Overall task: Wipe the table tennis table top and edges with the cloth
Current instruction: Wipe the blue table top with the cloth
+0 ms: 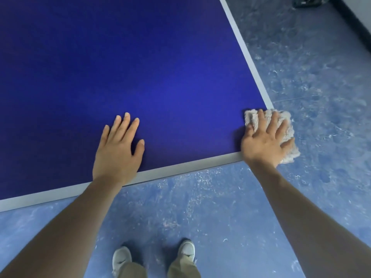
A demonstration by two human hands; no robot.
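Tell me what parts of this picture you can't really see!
- Table corner, head view: the cloth and right hand cover it.
- Table tennis table: cut off by the top and left edges; no net shows.
- Dark object on the floor: cut off at the top, unidentifiable.
- Under the left hand: the tabletop is hidden.

An indoor games or sports room: a blue table tennis tabletop [140, 67] with white edge lines stands on mottled blue sports flooring [200, 207].
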